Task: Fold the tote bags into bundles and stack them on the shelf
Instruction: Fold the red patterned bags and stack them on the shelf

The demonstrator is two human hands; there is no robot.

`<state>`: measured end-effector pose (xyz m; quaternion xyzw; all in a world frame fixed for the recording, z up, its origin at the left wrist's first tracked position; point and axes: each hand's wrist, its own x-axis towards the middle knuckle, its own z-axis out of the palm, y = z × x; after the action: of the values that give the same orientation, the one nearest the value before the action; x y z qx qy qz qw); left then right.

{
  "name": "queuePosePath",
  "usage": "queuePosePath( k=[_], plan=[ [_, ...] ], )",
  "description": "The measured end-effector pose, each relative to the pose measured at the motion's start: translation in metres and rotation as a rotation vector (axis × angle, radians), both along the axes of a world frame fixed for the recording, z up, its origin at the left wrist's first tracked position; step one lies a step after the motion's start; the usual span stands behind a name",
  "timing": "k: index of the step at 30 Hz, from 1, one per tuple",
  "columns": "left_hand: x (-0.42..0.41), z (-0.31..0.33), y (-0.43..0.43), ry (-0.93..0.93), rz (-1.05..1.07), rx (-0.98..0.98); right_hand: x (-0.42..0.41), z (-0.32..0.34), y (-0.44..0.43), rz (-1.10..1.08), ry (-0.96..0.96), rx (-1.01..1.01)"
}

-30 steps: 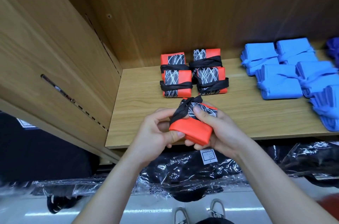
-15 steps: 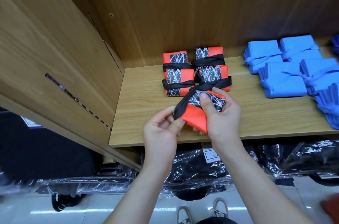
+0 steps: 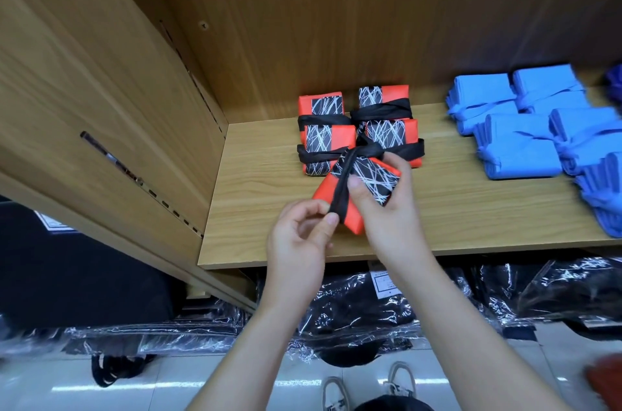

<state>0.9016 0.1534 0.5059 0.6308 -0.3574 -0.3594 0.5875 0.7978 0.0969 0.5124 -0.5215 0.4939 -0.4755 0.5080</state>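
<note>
An orange tote bundle (image 3: 370, 181) with a black-and-white scribble panel and a black strap sits tilted over the wooden shelf (image 3: 255, 195). My right hand (image 3: 387, 208) grips it, thumb on the strap and fingers curled round its far side. My left hand (image 3: 299, 235) pinches the strap's lower end between thumb and forefinger. Just behind lie two stacks of matching orange bundles (image 3: 326, 134), the right stack (image 3: 387, 127) touching the held bundle's strap.
Several blue folded bundles (image 3: 518, 144) fill the shelf's right part. The cabinet's side wall (image 3: 101, 100) rises at the left. Below the shelf lie black goods in clear plastic wrap (image 3: 353, 309). My shoes (image 3: 367, 387) show on the pale floor.
The held bundle has moved forward from off the shelf's front edge to over the shelf, close to the orange stacks. My left hand went from gripping the bundle to pinching the strap end.
</note>
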Motion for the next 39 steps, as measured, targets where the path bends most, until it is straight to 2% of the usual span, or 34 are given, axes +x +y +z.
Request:
queuePosePath(
  k=[3, 6, 9, 11, 14, 16, 19, 21, 22, 24, 26, 27, 28, 30, 31, 35, 39],
  plan=[
    [0.002, -0.003, 0.002, -0.324, -0.027, -0.013, -0.005, 0.000, 0.000, 0.000, -0.058, 0.046],
    [-0.011, -0.006, 0.008, -0.431, -0.124, -0.037, -0.005, 0.000, 0.001, -0.115, -0.010, -0.048],
    [-0.011, -0.007, 0.008, -0.323, -0.261, -0.011, -0.005, -0.006, 0.004, -0.139, 0.096, -0.181],
    [-0.007, -0.004, 0.007, -0.302, -0.280, 0.018, -0.007, -0.008, 0.005, -0.106, 0.168, -0.280],
    [0.006, 0.008, 0.005, -0.234, -0.103, -0.043, -0.015, -0.008, 0.002, -0.086, 0.296, -0.490],
    [0.020, 0.019, 0.001, -0.161, -0.081, -0.039, -0.022, -0.007, -0.001, -0.067, 0.371, -0.628],
    [0.030, 0.037, -0.011, -0.118, -0.313, 0.150, -0.024, -0.002, -0.002, 0.005, 0.460, -0.821],
    [0.024, 0.040, -0.017, 0.054, -0.425, 0.157, -0.019, 0.000, -0.002, 0.053, 0.495, -0.923],
    [0.019, 0.039, -0.019, 0.129, -0.407, 0.122, -0.017, 0.002, -0.001, 0.072, 0.503, -0.953],
    [0.011, 0.035, -0.018, 0.236, -0.267, 0.055, -0.019, 0.006, -0.005, 0.136, 0.532, -0.881],
    [0.008, 0.028, -0.017, 0.319, -0.155, -0.016, -0.030, 0.012, -0.009, 0.268, 0.531, -0.640],
    [0.009, 0.027, -0.016, 0.308, -0.117, -0.066, -0.037, 0.015, -0.009, 0.362, 0.438, -0.459],
    [0.010, 0.026, -0.017, 0.261, -0.092, -0.116, -0.042, 0.020, -0.007, 0.424, 0.263, -0.230],
    [0.009, 0.024, -0.017, 0.131, -0.079, -0.185, -0.041, 0.025, -0.003, 0.409, -0.145, 0.202],
    [0.006, 0.023, -0.017, 0.072, -0.093, -0.205, -0.037, 0.022, -0.002, 0.367, -0.214, 0.302],
    [-0.004, 0.013, -0.015, -0.045, -0.170, -0.230, -0.015, 0.007, 0.000, 0.156, -0.157, 0.162],
    [0.010, 0.011, -0.019, -0.064, -0.089, -0.218, -0.020, 0.000, -0.006, 0.074, 0.015, -0.059]
  ],
)
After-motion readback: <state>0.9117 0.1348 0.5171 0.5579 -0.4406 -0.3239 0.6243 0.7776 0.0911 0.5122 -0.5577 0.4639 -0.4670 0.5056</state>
